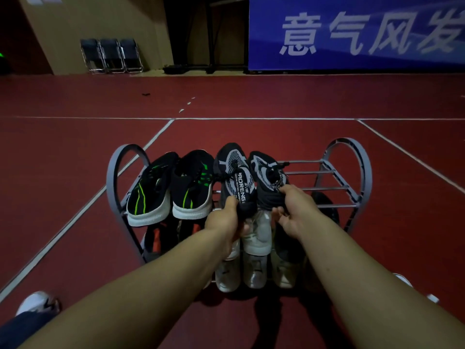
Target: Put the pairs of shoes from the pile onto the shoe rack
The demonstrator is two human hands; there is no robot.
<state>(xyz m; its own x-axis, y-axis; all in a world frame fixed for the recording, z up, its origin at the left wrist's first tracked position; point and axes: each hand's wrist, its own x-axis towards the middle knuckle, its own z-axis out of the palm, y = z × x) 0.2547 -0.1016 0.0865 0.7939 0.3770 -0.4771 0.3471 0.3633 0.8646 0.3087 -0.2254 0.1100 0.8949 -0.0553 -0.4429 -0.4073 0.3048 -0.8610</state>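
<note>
A grey metal shoe rack point(358, 170) stands on the red floor in front of me. On its top shelf at the left sit two black shoes with green stripes point(171, 187), toes pointing away. Beside them lie two black-and-grey mesh shoes. My left hand point(225, 220) grips the heel of the left mesh shoe point(235, 175). The heel of the right mesh shoe point(268, 177) is in my right hand point(295, 212). White shoes point(256, 238) and dark shoes fill the lower shelves, partly hidden by my arms.
The right part of the top shelf point(324, 180) shows bare bars. My feet in white shoes point(37, 302) stand at either side near the bottom. White court lines cross the floor. Folding chairs point(112, 55) and a blue banner point(357, 31) line the far wall.
</note>
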